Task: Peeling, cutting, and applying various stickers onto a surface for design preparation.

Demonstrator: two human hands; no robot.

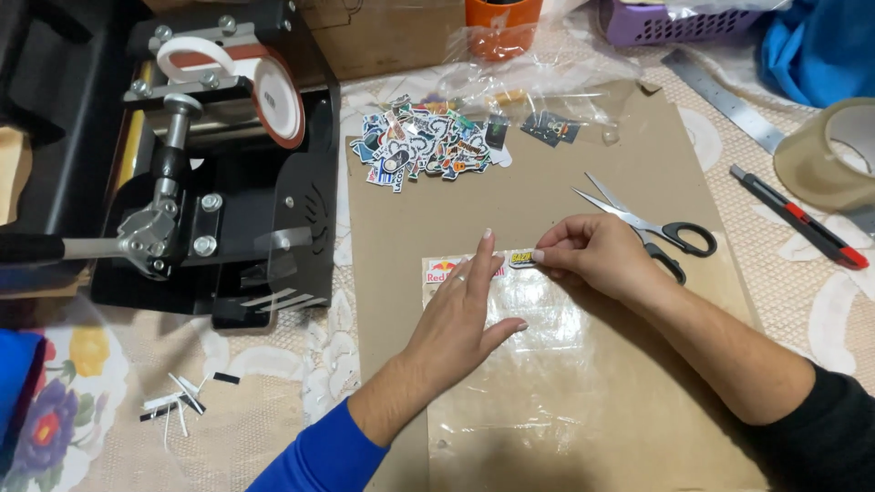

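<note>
A clear plastic sheet (556, 383) lies on a brown cardboard board (401, 219). My left hand (460, 314) rests flat on the sheet, fingers apart, pressing over a red and white sticker (440, 270) at the sheet's top edge. My right hand (592, 255) pinches a small yellow and black sticker (521, 259) at the same edge, just right of my left fingertips. A pile of several colourful stickers (424, 146) sits at the board's far left corner.
Scissors (652, 228) lie just behind my right hand. A black mug press machine (219, 155) stands at left. A utility knife (797, 217), tape roll (829, 155) and metal ruler (725, 96) lie at right. Paper strips (182, 401) sit near left.
</note>
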